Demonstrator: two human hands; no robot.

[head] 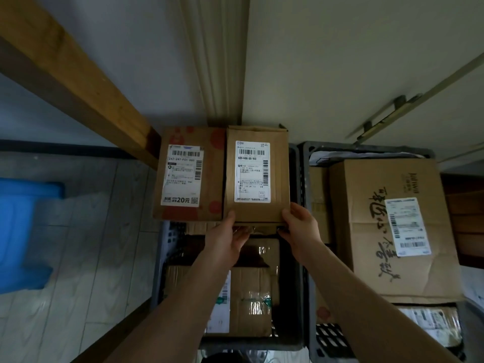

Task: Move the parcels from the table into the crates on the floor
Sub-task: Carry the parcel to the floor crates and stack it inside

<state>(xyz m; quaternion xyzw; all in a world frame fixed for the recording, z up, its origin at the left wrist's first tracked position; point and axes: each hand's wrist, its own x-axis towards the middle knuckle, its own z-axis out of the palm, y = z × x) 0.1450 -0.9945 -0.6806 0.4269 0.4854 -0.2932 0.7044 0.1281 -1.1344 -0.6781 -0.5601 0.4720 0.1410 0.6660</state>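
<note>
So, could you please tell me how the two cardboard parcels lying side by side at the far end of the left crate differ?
The red-printed parcel looks wider and carries red patterns; the plain brown parcel looks narrower and unprinted. The left hand and right hand grip the plain one's near edge; the red-printed one is untouched. Both lie flat, white shipping labels up.

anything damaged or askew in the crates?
The big box in the right crate lies tilted, and its near edge is creased and torn. The box with red print overhangs the left crate. Both hands grip the plain box.
</note>
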